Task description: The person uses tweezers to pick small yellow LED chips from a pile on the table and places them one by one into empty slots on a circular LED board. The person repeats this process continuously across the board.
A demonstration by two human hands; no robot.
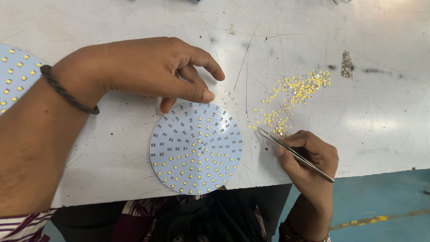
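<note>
Item: round white circuit disc (195, 149), under my left hand (148, 67), whose thumb and fingertip press its far rim (hand otherwise empty). Item: steel tweezers (293, 153), pinched in my right hand (311, 154), tips just short of the yellow chips (293, 94) scattered beyond it on the bench (380, 121). Step, I judge: populating pads. Next move calls for a fine single-chip pickup.
</note>
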